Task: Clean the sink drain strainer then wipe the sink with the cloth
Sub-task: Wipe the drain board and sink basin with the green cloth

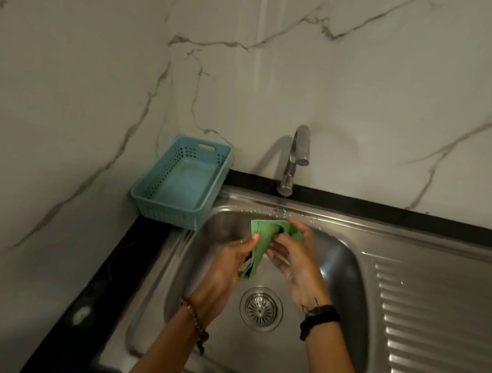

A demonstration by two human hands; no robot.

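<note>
Steel sink (323,367) below both hands, left (228,266) and right (296,265), gripping green cloth (262,240) between raised fingertips.

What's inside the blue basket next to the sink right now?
Nothing shows inside the blue basket: its bare floor is visible. The near wall hides only a thin strip of floor along the front, so something very flat could sit there unseen.
</note>
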